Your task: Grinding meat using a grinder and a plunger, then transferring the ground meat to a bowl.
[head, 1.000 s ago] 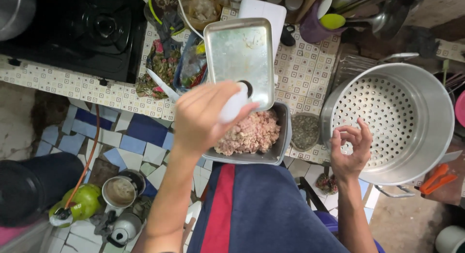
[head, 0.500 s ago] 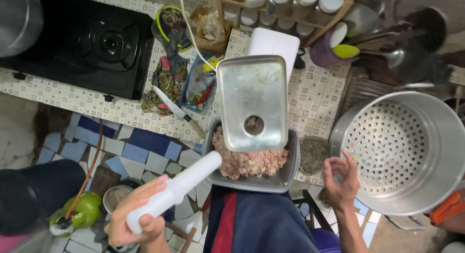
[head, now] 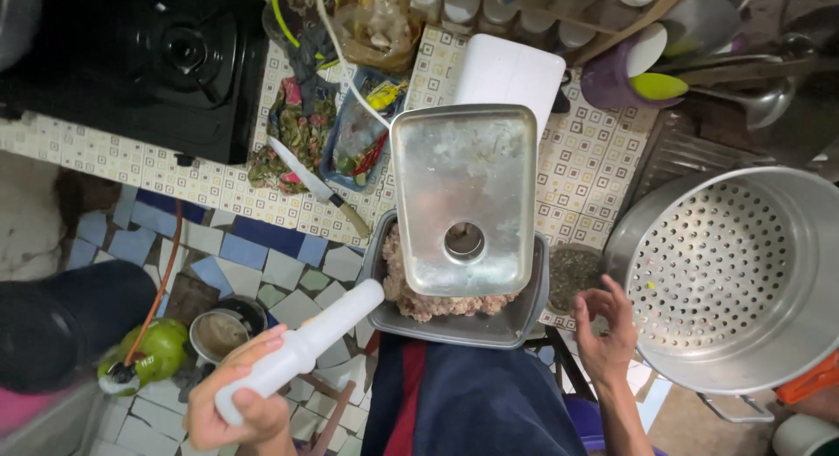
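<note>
Tiled counter held the grinder tray (head: pixel 463 198) over the pan of minced meat (head: pixel 437 303). Your left hand (head: pixel 236 404) had pulled the white pusher (head: pixel 301 347) out of the tray's hole, fingers wrapped round it, leaving the hole clear; your right hand (head: pixel 603 329) hovered loosely spread, holding nothing, near the steamer pot (head: pixel 734 277).

Pusher (head: pixel 301 349): smooth white plastic, matt. Hopper tray (head: pixel 463 198): dull brushed metal, smeared. Pan (head: pixel 459 321) below: plain metal, holds coarse, wet-looking mince (head: pixel 428 303). Steamer pot (head: pixel 725 277): perforated metal, satin sheen. Counter (head: pixel 131 168): glossy patterned tile. Stove (head: pixel 149 58): glossy black. Knife (head: pixel 319 187): bright steel blade, wooden handle.
</note>
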